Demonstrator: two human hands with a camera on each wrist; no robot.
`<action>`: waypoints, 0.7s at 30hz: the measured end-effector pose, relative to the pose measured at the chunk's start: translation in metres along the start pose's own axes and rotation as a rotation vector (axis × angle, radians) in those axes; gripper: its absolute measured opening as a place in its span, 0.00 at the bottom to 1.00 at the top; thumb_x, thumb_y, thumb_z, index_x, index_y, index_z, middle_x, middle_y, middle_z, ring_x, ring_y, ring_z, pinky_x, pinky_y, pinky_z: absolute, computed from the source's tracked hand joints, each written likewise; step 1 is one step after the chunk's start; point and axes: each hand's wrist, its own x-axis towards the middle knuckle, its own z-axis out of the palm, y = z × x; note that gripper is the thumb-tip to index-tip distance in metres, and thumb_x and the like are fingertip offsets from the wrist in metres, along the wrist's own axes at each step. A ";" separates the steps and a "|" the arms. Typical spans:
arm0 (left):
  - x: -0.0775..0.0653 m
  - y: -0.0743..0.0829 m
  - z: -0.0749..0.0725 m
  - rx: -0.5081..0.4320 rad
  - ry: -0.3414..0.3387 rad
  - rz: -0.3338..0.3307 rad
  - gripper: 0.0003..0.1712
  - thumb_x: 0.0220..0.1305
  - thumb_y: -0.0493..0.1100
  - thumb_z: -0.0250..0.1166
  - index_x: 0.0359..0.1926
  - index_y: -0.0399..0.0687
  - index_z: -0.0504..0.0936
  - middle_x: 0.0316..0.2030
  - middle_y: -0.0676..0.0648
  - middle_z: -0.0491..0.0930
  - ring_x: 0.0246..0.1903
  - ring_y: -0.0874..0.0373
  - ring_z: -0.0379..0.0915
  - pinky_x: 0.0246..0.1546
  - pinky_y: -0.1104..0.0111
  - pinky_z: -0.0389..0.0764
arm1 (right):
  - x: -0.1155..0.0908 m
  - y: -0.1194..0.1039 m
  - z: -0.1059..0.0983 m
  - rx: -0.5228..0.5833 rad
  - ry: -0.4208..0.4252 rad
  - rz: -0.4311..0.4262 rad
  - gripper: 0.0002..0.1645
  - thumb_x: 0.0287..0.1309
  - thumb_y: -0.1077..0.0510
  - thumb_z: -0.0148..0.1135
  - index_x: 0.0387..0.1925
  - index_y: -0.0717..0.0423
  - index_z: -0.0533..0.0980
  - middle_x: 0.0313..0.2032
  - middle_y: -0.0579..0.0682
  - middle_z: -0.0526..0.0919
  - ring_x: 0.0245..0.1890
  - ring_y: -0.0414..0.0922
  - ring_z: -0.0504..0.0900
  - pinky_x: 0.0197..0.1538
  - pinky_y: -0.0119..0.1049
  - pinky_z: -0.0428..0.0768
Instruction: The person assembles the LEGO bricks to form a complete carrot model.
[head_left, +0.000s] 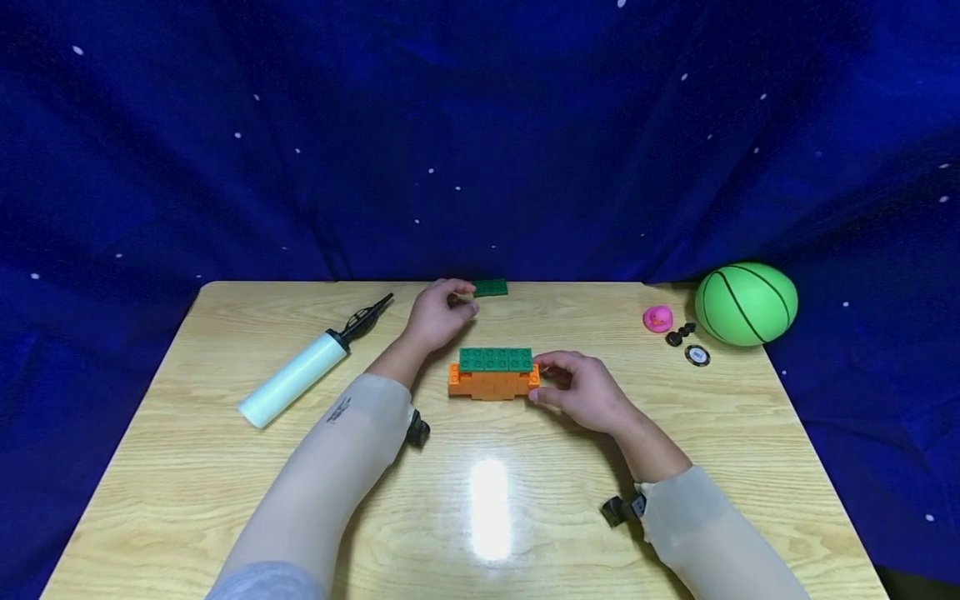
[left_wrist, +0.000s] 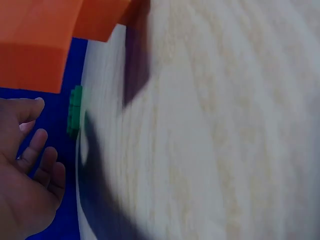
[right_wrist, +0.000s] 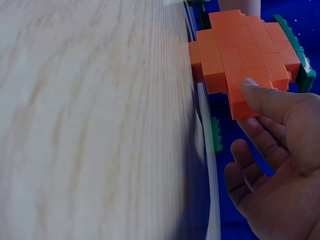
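Observation:
In the head view, an orange toy-brick build (head_left: 491, 385) topped with green bricks (head_left: 495, 360) stands at the middle of the table. My right hand (head_left: 585, 392) pinches the build's right end; in the right wrist view its thumb (right_wrist: 270, 100) presses the near face while fingers lie behind. Toward the back edge, my left hand (head_left: 438, 315) reaches past the build, its fingers loosely bent and holding nothing. Just right of its fingertips lies a loose green brick piece (head_left: 491, 288). The left wrist view shows a gap between that green piece (left_wrist: 74, 112) and the left hand (left_wrist: 30, 170).
A pale blue hand pump (head_left: 296, 379) with a black nozzle lies on the left. At the back right are a green ball (head_left: 746, 304), a pink rubber duck (head_left: 657, 318), small black pieces (head_left: 681, 334) and a round chip (head_left: 697, 356). A dark blue curtain (head_left: 480, 142) hangs behind the table.

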 end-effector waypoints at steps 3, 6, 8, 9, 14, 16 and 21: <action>0.006 -0.003 0.002 0.049 -0.007 -0.010 0.22 0.71 0.45 0.68 0.62 0.44 0.82 0.58 0.43 0.78 0.57 0.46 0.74 0.60 0.54 0.74 | 0.000 -0.001 0.000 0.002 -0.004 0.003 0.30 0.59 0.55 0.78 0.61 0.57 0.80 0.52 0.53 0.84 0.51 0.51 0.81 0.53 0.49 0.81; 0.012 -0.006 0.003 0.087 -0.005 -0.018 0.22 0.70 0.45 0.68 0.62 0.45 0.82 0.58 0.43 0.78 0.57 0.46 0.74 0.61 0.54 0.73 | 0.000 -0.001 0.000 0.005 -0.007 0.008 0.30 0.59 0.55 0.78 0.61 0.56 0.80 0.54 0.53 0.84 0.53 0.51 0.81 0.55 0.49 0.81; 0.015 -0.007 0.003 0.105 -0.007 -0.026 0.22 0.70 0.46 0.68 0.63 0.46 0.82 0.58 0.43 0.78 0.58 0.46 0.74 0.62 0.54 0.73 | 0.000 -0.002 -0.001 0.007 -0.008 0.009 0.30 0.59 0.55 0.77 0.61 0.56 0.80 0.54 0.53 0.83 0.54 0.52 0.81 0.55 0.50 0.81; 0.017 -0.008 0.003 0.113 -0.010 -0.029 0.23 0.70 0.46 0.68 0.63 0.46 0.82 0.58 0.43 0.78 0.58 0.46 0.74 0.62 0.54 0.73 | 0.000 -0.002 -0.001 0.010 -0.007 0.009 0.29 0.59 0.55 0.78 0.61 0.56 0.80 0.55 0.54 0.83 0.54 0.52 0.81 0.56 0.50 0.81; 0.022 -0.010 0.004 0.143 -0.033 -0.030 0.25 0.70 0.48 0.69 0.66 0.50 0.80 0.59 0.44 0.78 0.63 0.45 0.70 0.69 0.53 0.65 | 0.000 -0.003 -0.002 0.008 0.005 -0.007 0.29 0.58 0.55 0.78 0.60 0.56 0.81 0.53 0.54 0.84 0.53 0.52 0.81 0.54 0.50 0.81; 0.024 -0.011 0.005 0.163 -0.040 -0.032 0.27 0.70 0.50 0.69 0.68 0.52 0.79 0.60 0.45 0.78 0.65 0.45 0.67 0.71 0.51 0.60 | 0.000 -0.003 -0.002 0.008 0.008 -0.012 0.28 0.58 0.55 0.78 0.60 0.56 0.81 0.53 0.54 0.84 0.52 0.52 0.81 0.54 0.50 0.81; 0.027 -0.011 0.010 0.201 -0.043 -0.054 0.29 0.68 0.54 0.71 0.69 0.58 0.79 0.62 0.45 0.76 0.68 0.41 0.60 0.69 0.45 0.58 | 0.000 -0.003 -0.002 0.012 0.004 -0.010 0.28 0.59 0.55 0.78 0.60 0.56 0.81 0.51 0.53 0.84 0.50 0.51 0.81 0.53 0.49 0.80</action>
